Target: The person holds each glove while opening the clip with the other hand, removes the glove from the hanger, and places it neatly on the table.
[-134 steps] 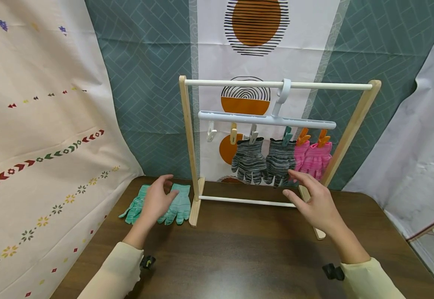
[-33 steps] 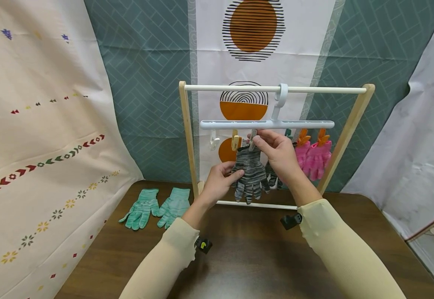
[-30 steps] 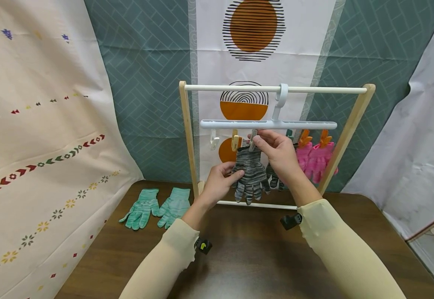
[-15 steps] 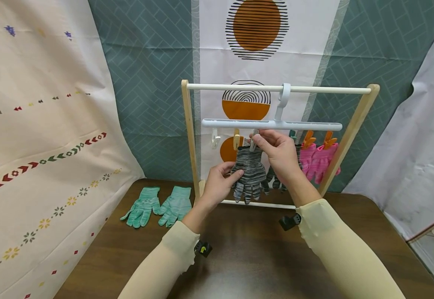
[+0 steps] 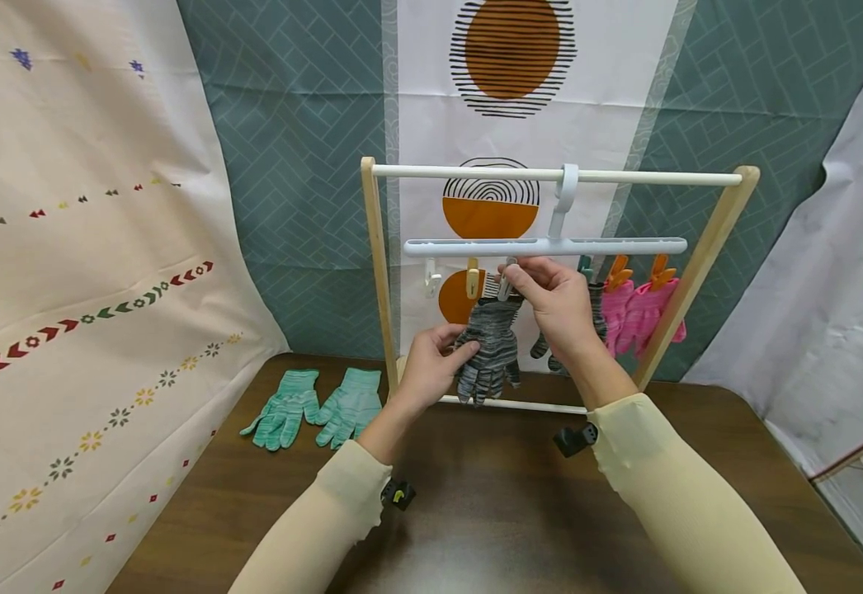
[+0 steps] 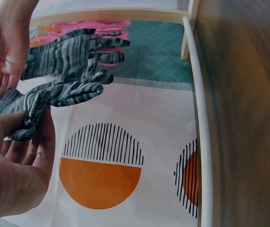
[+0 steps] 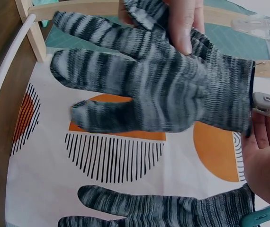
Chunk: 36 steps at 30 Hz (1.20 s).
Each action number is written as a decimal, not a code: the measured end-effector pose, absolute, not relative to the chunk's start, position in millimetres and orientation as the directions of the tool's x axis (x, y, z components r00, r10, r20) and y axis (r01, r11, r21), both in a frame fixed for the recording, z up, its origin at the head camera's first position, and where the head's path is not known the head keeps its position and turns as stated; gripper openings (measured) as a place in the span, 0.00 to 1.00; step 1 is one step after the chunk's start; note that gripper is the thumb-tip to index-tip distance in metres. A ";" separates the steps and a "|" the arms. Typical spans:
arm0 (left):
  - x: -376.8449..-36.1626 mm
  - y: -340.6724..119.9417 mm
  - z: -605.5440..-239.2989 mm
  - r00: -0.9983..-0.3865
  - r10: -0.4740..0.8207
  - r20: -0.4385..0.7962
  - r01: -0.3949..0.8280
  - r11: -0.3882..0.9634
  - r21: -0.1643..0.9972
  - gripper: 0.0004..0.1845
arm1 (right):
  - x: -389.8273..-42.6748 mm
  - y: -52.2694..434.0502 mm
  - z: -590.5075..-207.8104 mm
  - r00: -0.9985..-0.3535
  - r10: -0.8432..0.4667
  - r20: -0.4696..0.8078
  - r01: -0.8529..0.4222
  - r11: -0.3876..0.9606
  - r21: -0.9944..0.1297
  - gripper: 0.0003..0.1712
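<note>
In the head view my left hand (image 5: 429,369) pinches the side of a black-and-grey striped knit glove (image 5: 489,351) between thumb and fingers. My right hand (image 5: 559,301) holds the grey clothespin (image 5: 506,280) at the glove's cuff. In the right wrist view the tip of this clothespin (image 7: 266,103) meets the cuff edge; whether it still bites the fabric I cannot tell. A second striped glove (image 5: 596,318) hangs from a teal clothespin (image 5: 586,266), partly behind my right hand. The clothespins hang from a pale blue hanger (image 5: 476,247).
The hanger hooks over the white top bar (image 5: 662,177) of a wooden rack (image 5: 375,247). Pink gloves (image 5: 643,313) hang at right from orange clothespins (image 5: 659,271). A yellow clothespin (image 5: 472,279) and a white one (image 5: 431,279) hang at left. Green gloves (image 5: 350,404) lie on the brown table (image 5: 491,503).
Both hands went from hovering apart to the striped glove and its clothespin. Over the last half second the glove's fingers swung left, tilting it, and the hanger's right end shifted slightly right.
</note>
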<state>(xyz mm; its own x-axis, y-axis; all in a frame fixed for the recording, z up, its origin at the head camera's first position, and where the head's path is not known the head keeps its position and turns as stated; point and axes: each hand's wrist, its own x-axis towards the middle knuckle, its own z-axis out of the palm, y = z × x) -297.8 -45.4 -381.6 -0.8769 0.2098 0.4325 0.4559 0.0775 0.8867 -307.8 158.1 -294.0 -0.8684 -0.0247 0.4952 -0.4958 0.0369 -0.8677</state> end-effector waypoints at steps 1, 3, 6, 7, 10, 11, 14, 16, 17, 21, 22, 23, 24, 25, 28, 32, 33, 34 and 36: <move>-298.0 -45.7 -382.5 -0.877 0.210 0.432 0.456 0.085 0.886 0.16 | -308.0 158.2 -294.1 -0.870 -0.024 0.493 -0.494 0.035 -0.869 0.24; -298.0 -46.5 -384.5 -0.879 0.208 0.429 0.456 0.103 0.884 0.16 | -308.3 158.3 -294.1 -0.872 -0.025 0.489 -0.490 0.036 -0.871 0.24; -298.1 -48.7 -388.3 -0.882 0.203 0.425 0.454 0.124 0.882 0.17 | -308.7 158.9 -294.5 -0.875 -0.025 0.484 -0.484 0.032 -0.874 0.24; -298.1 -50.0 -389.7 -0.882 0.201 0.427 0.455 0.127 0.881 0.17 | -308.8 159.0 -294.7 -0.875 -0.025 0.483 -0.484 0.032 -0.874 0.24; -298.9 -55.0 -394.1 -0.877 0.208 0.432 0.462 0.125 0.878 0.15 | -309.0 159.1 -295.0 -0.875 -0.030 0.483 -0.484 0.027 -0.875 0.25; -299.5 -57.0 -395.8 -0.874 0.213 0.436 0.467 0.120 0.876 0.15 | -309.0 159.0 -295.1 -0.875 -0.032 0.482 -0.483 0.025 -0.875 0.25; -300.2 -62.8 -399.5 -0.873 0.221 0.434 0.464 0.106 0.879 0.13 | -308.4 158.6 -295.3 -0.874 -0.037 0.485 -0.486 0.027 -0.874 0.25; -299.2 -66.6 -401.0 -0.879 0.218 0.424 0.453 0.106 0.885 0.13 | -308.0 158.4 -295.6 -0.873 -0.039 0.486 -0.488 0.029 -0.873 0.25; -298.2 -68.5 -401.4 -0.883 0.213 0.418 0.446 0.108 0.888 0.13 | -308.0 158.3 -295.8 -0.871 -0.041 0.489 -0.490 0.029 -0.871 0.25; -294.3 -76.8 -402.4 -0.907 0.175 0.382 0.408 0.142 0.902 0.16 | -308.3 157.7 -296.4 -0.865 -0.058 0.499 -0.500 0.005 -0.866 0.25; -293.8 -79.0 -403.0 -0.911 0.164 0.379 0.403 0.154 0.902 0.17 | -308.4 157.5 -296.4 -0.863 -0.064 0.501 -0.502 -0.004 -0.865 0.25; -293.5 -81.2 -403.6 -0.913 0.158 0.377 0.400 0.163 0.902 0.17 | -308.3 157.3 -296.4 -0.863 -0.068 0.501 -0.502 -0.011 -0.865 0.25; -293.3 -83.4 -404.5 -0.914 0.150 0.377 0.399 0.173 0.900 0.18 | -308.3 157.2 -296.3 -0.863 -0.073 0.500 -0.500 -0.020 -0.866 0.24; -293.0 -85.6 -405.2 -0.915 0.144 0.377 0.399 0.177 0.900 0.19 | -308.2 157.0 -296.2 -0.862 -0.079 0.501 -0.500 -0.025 -0.866 0.23; -291.8 -92.5 -407.1 -0.913 0.140 0.384 0.405 0.183 0.896 0.19 | -307.4 156.7 -295.6 -0.863 -0.092 0.497 -0.496 -0.034 -0.868 0.22; -291.2 -101.9 -408.9 -0.920 0.141 0.367 0.387 0.161 0.908 0.18 | -306.4 155.9 -294.0 -0.865 -0.108 0.490 -0.490 -0.031 -0.871 0.22; -290.6 -104.3 -409.1 -0.921 0.139 0.363 0.383 0.162 0.909 0.18 | -306.1 155.7 -293.6 -0.866 -0.111 0.488 -0.488 -0.033 -0.872 0.22; -290.0 -106.7 -408.7 -0.924 0.138 0.356 0.376 0.163 0.912 0.18 | -305.9 155.5 -293.1 -0.867 -0.112 0.486 -0.486 -0.034 -0.874 0.23; -288.5 -111.8 -408.3 -0.929 0.132 0.346 0.365 0.176 0.914 0.19 | -305.5 155.1 -292.4 -0.869 -0.112 0.482 -0.482 -0.032 -0.876 0.24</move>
<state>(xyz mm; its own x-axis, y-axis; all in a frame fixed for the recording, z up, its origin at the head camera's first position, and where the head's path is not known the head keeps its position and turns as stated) -288.5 -111.8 -408.3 -0.9289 0.1321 0.3459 0.3654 0.1759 0.9141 -305.5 155.1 -292.4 -0.8689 -0.1123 0.4820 -0.4817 -0.0316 -0.8758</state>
